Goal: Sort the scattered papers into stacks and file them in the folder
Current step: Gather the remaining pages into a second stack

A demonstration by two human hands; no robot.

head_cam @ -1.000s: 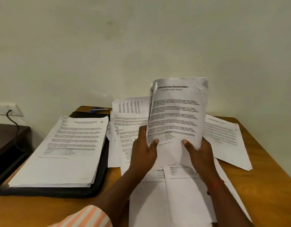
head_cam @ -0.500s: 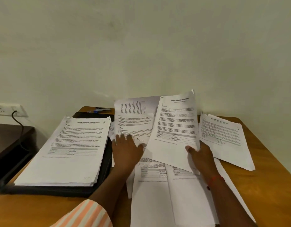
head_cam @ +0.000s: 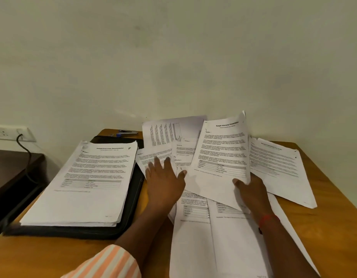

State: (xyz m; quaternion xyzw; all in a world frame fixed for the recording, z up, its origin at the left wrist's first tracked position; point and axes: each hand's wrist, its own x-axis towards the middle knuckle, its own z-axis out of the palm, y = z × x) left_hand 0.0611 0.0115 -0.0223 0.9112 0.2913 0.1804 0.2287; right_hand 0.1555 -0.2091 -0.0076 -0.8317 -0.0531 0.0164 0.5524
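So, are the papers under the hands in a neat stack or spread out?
Spread out: the loose papers overlap at different angles, unlike the squared stack on the black folder.

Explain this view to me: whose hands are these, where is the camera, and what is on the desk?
There is no machine: these are a person's two bare hands, filmed by one wide-angle camera worn on the head, looking forward and down. The wooden table carries a black folder on the left, with a neat stack of printed sheets lying on it. Loose papers overlap in the middle and right. The left hand rests flat, fingers spread, on those papers. The right hand pinches the lower edge of a titled sheet, tilted up off the pile.
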